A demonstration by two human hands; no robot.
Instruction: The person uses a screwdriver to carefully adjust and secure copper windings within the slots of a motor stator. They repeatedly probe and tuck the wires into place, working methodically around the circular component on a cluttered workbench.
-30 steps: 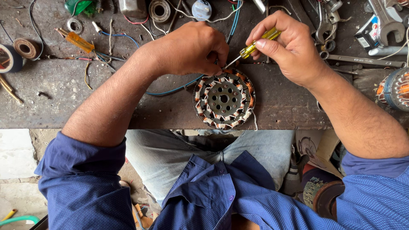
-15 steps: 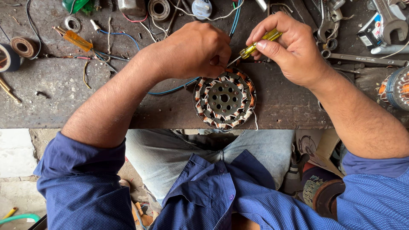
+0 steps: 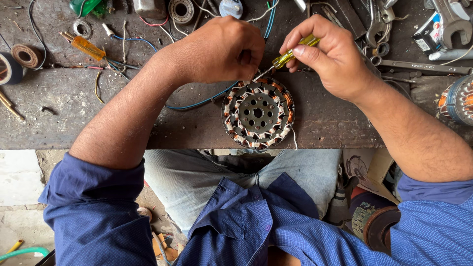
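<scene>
- The wound stator (image 3: pixel 257 114), a round core ringed with copper coils and white ties, lies flat on the counter (image 3: pixel 74 113) at the centre of the frame, just above the counter's near edge.
- The left hand (image 3: pixel 221 49) is curled closed at the stator's upper-left rim, fingertips pressed down on the windings (what they pinch, if anything, cannot be told).
- The right hand (image 3: pixel 335 56), upper right of centre, has its grip closed around the yellow-green handle of a screwdriver (image 3: pixel 290 53).
- The screwdriver shaft slants down to the left; its tip meets the stator's upper rim just beside the left fingertips.
- A blue wire (image 3: pixel 197 103) runs under the left hand, along the counter towards the stator.
- Upper left of the frame: an orange-handled screwdriver (image 3: pixel 83 46) and rolls of tape (image 3: pixel 24 55).
- Upper right of the frame: wrenches (image 3: pixel 456 22) and loose metal rings (well apart from the stator).
- At the right edge, a second wound motor part (image 3: pixel 458 101) is partly in view.
</scene>
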